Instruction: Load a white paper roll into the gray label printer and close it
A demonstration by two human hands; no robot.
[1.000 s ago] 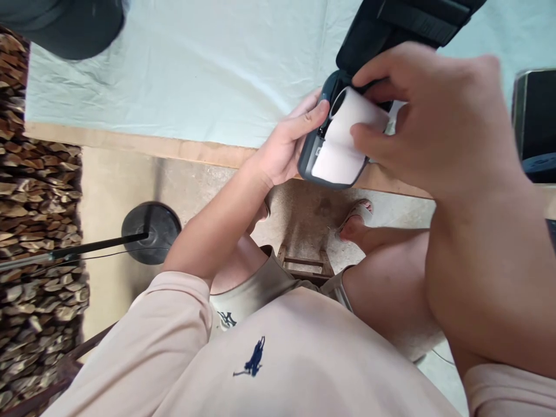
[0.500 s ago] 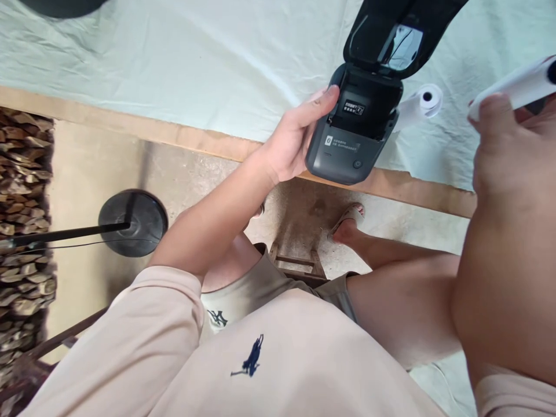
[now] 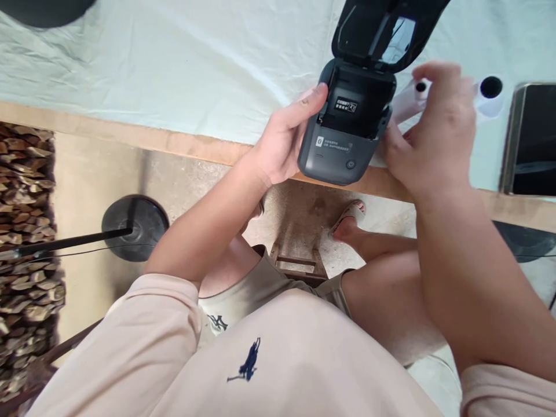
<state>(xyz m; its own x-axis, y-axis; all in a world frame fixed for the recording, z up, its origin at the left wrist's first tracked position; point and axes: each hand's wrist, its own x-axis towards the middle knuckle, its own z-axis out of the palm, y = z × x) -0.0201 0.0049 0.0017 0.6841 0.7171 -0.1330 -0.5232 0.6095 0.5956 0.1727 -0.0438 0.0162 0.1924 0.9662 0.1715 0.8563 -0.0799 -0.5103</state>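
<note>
My left hand (image 3: 289, 136) holds a dark grey portable label printer (image 3: 334, 156) by its left side, thumb along the rim. Its lid (image 3: 377, 32) is flipped up, and the paper bay shows only a printed sticker inside. Just right of the printer, my right hand (image 3: 438, 127), slightly blurred, has thumb and fingers around a small white paper roll (image 3: 406, 104); the hand hides part of it. Beyond those fingers a second white roll (image 3: 482, 103) rests on the cloth, its dark core facing me.
A pale green cloth (image 3: 195, 69) covers the table, whose wooden edge (image 3: 165, 130) runs in front of me. A black phone (image 3: 536, 142) lies at the right. On the floor stands a round black base (image 3: 134, 226) with a pole, near stacked firewood (image 3: 26, 231).
My right hand has let go of the larger roll, now on the cloth, and moved left to the smaller roll beside the printer. My left hand still holds the printer.
</note>
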